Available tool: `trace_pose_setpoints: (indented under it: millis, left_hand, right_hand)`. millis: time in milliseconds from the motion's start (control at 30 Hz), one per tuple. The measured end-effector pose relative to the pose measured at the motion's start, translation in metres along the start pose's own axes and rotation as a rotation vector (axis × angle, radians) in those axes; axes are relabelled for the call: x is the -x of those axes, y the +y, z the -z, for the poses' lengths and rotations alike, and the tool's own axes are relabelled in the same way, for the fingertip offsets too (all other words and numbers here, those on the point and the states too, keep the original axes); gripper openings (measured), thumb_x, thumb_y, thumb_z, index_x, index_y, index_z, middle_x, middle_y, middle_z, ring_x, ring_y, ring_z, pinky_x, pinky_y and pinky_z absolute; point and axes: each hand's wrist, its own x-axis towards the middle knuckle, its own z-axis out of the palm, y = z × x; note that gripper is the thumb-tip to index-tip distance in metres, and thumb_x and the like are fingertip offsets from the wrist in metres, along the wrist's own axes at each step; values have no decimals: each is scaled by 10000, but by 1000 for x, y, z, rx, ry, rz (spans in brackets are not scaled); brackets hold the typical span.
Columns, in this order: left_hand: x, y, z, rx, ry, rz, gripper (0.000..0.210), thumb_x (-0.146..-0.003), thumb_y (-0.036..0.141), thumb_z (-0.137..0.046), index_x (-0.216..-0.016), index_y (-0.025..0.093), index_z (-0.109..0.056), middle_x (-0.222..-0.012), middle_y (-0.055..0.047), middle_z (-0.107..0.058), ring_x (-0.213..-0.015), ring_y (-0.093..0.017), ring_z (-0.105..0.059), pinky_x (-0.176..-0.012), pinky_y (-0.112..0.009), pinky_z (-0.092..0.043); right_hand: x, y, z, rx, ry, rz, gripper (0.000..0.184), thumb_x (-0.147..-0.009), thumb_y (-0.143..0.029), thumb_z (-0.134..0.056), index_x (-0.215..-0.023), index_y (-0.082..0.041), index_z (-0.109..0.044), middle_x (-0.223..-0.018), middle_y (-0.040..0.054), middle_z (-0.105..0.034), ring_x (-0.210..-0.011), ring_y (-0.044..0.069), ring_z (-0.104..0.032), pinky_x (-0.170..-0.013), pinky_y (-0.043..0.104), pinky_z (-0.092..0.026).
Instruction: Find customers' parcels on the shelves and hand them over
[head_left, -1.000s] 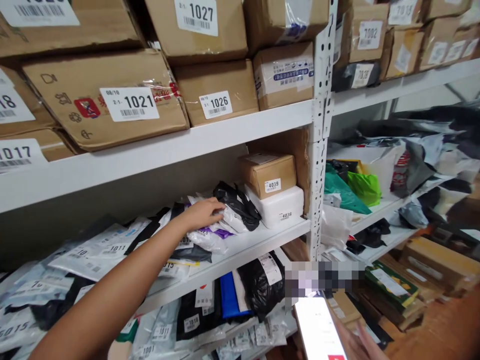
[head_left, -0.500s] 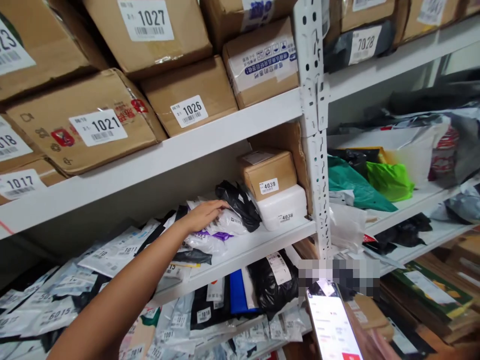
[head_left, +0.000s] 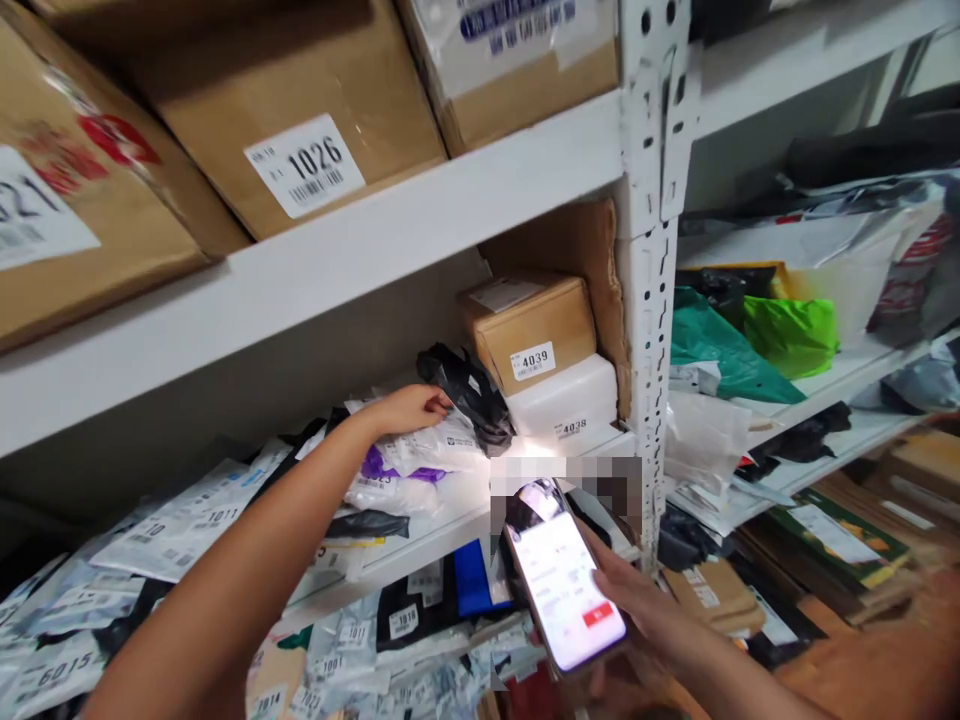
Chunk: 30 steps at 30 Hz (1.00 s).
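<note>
My left hand [head_left: 411, 408] reaches onto the middle shelf, fingers curled in a pinch at the edge of a black plastic parcel [head_left: 469, 395]. Beneath the hand lie white plastic mailer bags [head_left: 442, 445], one with purple markings. In my right hand [head_left: 626, 585] is a smartphone [head_left: 566, 580], its lit screen facing me and showing a red button. A bright light glows at the phone's top end, near the shelf edge. Beside the black parcel, a small cardboard box [head_left: 532, 335] labelled 4039 rests on a white package [head_left: 566, 405] labelled 4038.
Large cardboard boxes [head_left: 315, 110] line the upper shelf [head_left: 420, 205]. A perforated white post [head_left: 651, 300] stands right of the small box. More labelled bags [head_left: 172, 520] fill the left, and others lie on the lower shelf. Green bags [head_left: 727, 350] sit on the right-hand rack.
The view has come closer to the shelf. My left fingers have curled in at the black parcel. My right hand has brought the phone left and up, and a light now shines from it.
</note>
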Motion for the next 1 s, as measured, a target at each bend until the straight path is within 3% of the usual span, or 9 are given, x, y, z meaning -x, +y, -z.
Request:
trace_pose_setpoints:
  millis: [133,300,400,500,600,733,867,1000]
  left_hand:
    - [2,-10,-7,145,25,-36,308,-742,284,-550,-1024,161,-551,-1085,-111,-668,-1049,-221,-631,-917,-351,-498]
    - [11,-14,-17,212,130,-98,364,-750,248,-562,-1103,181,-501,-1148,-100,-618,-1080,-209,-601,-993,-403,-455]
    - [15,-15,-21,222,173,-131,415,-766,219,-548,-1172,188,-466,-1173,-106,-603,-1103,-203,-587,-1023,-415,-429]
    - [18,-15,-20,214,184,-133,401,-769,201,-538,-1165,194,-476,-1207,-110,-595,-1107,-206,-590,-1006,-404,-437]
    - [19,-11,-17,192,180,-104,403,-759,184,-526,-1159,198,-487,-1223,-102,-604,-1120,-216,-595,-933,-366,-474]
    - [19,18,-20,89,189,40,372,-762,150,-475,-1132,177,-500,-1102,-94,-677,-1041,-215,-638,-842,-321,-493]
    - [20,62,-35,-296,234,218,254,-884,222,-359,-1041,138,-541,-997,-156,-681,-924,-271,-651,-799,-374,-472]
    - [21,80,-60,-485,246,367,379,-859,139,-342,-1201,106,-501,-999,-166,-668,-849,-298,-660,-686,-381,-466]
  right_hand:
    - [-23,-4,-4,43,-2,34,1081,-659,-217,-825,-1470,-285,-114,-989,88,-716,-822,272,-721,-531,280,-554]
    - [-31,-1,0,112,19,63,1025,-709,-205,-788,-1456,-282,-91,-978,84,-709,-860,270,-714,-521,272,-576]
    - [-30,-1,3,98,-23,27,1123,-665,-173,-817,-1469,-305,-44,-1011,80,-699,-848,251,-713,-548,270,-584]
    - [-29,-2,4,77,-54,-19,1225,-603,-148,-842,-1481,-344,-11,-1063,79,-681,-842,263,-712,-563,296,-589]
    - [-28,-5,2,14,-66,-82,1207,-593,-128,-822,-1487,-364,-48,-1073,68,-676,-848,267,-709,-567,300,-583]
    - [-35,-15,-8,-156,-136,-92,1082,-575,-87,-772,-1474,-314,-214,-1100,72,-690,-847,227,-708,-653,279,-561]
    - [-47,-27,-19,-293,-186,-70,946,-555,-96,-740,-1415,-238,-371,-1122,88,-703,-960,249,-691,-755,310,-541]
    - [-58,-38,-24,-288,-218,-42,728,-660,-249,-737,-1336,-196,-472,-1124,119,-710,-1008,247,-679,-875,362,-484]
